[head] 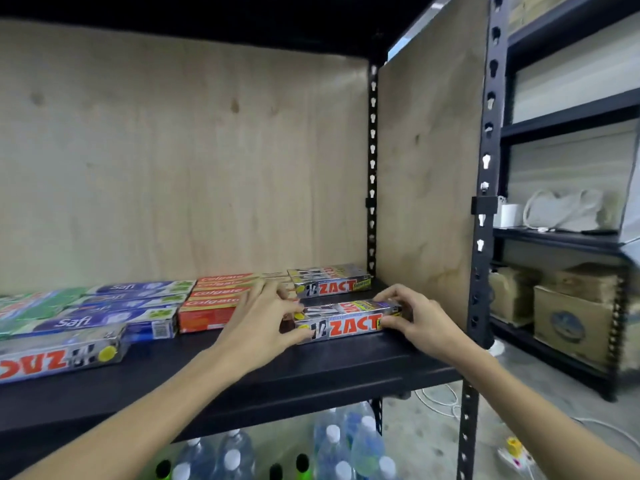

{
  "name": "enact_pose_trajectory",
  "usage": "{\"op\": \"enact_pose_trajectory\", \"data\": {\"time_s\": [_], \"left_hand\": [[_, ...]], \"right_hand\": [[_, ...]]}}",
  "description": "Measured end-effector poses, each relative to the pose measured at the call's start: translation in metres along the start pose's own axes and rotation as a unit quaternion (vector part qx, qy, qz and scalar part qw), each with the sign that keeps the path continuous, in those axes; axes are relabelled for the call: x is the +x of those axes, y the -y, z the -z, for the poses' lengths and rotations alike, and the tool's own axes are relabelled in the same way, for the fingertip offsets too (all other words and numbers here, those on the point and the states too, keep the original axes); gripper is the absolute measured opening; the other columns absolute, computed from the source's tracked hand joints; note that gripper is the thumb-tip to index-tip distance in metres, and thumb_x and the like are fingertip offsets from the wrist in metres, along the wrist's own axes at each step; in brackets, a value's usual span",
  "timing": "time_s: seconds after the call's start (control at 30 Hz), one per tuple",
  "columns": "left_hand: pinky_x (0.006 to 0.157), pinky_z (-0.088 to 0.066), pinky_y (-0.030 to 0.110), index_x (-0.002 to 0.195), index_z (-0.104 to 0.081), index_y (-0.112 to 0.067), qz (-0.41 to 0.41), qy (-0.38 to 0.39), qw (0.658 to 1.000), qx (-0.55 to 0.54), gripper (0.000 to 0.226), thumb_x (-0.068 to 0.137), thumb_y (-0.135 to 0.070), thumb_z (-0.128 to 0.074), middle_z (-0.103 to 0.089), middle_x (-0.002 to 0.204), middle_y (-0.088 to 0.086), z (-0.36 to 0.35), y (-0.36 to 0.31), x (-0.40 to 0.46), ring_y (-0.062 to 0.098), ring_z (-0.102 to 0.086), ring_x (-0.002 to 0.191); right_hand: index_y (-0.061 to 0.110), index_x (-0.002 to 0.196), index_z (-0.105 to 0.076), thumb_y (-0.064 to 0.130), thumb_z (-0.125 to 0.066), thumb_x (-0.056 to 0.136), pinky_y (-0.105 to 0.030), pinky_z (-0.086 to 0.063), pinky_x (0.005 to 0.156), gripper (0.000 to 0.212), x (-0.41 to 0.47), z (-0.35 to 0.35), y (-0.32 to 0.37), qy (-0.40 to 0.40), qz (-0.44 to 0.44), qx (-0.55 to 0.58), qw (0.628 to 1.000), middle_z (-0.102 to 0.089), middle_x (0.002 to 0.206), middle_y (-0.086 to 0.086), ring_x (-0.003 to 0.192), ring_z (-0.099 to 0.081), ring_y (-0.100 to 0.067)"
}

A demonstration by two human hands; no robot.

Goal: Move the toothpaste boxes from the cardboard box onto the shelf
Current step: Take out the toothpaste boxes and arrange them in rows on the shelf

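Two hands on one box, and you've got it bracketed end to end: your left hand (266, 317) curls round the left end of the front Zact box (348, 323), your right hand (412, 317) pinches the right end, fingers over the top edge and thumb low at the front. That box lies low and right of centre in the frame, its long axis running left to right along the black shelf (311, 372), lettering facing you, and it looks to be resting on the shelf, not lifted. Both hands are equally close, one per end, so any nudge backward would go square to that long axis. Just behind it, with a dark strip of bare shelf between, sits the back Zact box (329, 280), lying the same way and tucked up near the rear upright. That gap is what the next move turns on, I'd say: slide the front one straight back and it meets its twin flat along the long side. Left of your hand the red Colgate boxes (214, 303) are stacked in a block, your left fingers reaching over their right end. Further left come the blue Safi boxes (114, 313), and one more Zact box (59, 355) lies upside down at the far left edge. No cardboard box shows in this view. Below the shelf, at the bottom of the frame, stand water bottles (332, 448).
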State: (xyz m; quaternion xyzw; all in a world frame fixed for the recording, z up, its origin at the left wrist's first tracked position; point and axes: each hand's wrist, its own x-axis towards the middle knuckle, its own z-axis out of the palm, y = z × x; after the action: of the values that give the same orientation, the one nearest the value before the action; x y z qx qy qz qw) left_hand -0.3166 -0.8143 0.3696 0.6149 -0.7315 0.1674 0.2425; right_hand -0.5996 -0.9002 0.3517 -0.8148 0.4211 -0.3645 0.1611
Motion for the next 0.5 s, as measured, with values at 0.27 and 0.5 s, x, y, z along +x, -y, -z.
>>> {"op": "enact_pose_trajectory", "data": {"time_s": [0.27, 0.5], "left_hand": [[0.112, -0.022, 0.037, 0.136, -0.063, -0.036, 0.014, -0.026, 0.999, 0.04, 0.058, 0.086, -0.065, -0.06, -0.045, 0.139, -0.01, -0.034, -0.01, 0.041, 0.015, -0.027, 0.131], [0.107, -0.024, 0.039, 0.135, -0.063, -0.035, 0.046, 0.013, 0.99, 0.132, 0.061, 0.082, -0.066, -0.06, -0.047, 0.142, -0.005, -0.044, -0.001, 0.077, 0.019, -0.029, 0.132]], "right_hand": [[0.032, 0.11, -0.055, 0.018, -0.064, 0.098, -0.035, -0.052, 0.089, 0.021, 0.044, -0.007, -0.028, 0.0, -0.048, -0.064, 0.997, -0.064, 0.119, -0.002, 0.103, -0.061, -0.02], [0.036, 0.105, -0.057, 0.029, -0.072, 0.092, -0.031, -0.046, 0.092, 0.021, 0.08, -0.021, -0.03, -0.017, -0.06, -0.069, 0.996, -0.058, 0.128, -0.003, 0.107, -0.054, -0.018]]}}
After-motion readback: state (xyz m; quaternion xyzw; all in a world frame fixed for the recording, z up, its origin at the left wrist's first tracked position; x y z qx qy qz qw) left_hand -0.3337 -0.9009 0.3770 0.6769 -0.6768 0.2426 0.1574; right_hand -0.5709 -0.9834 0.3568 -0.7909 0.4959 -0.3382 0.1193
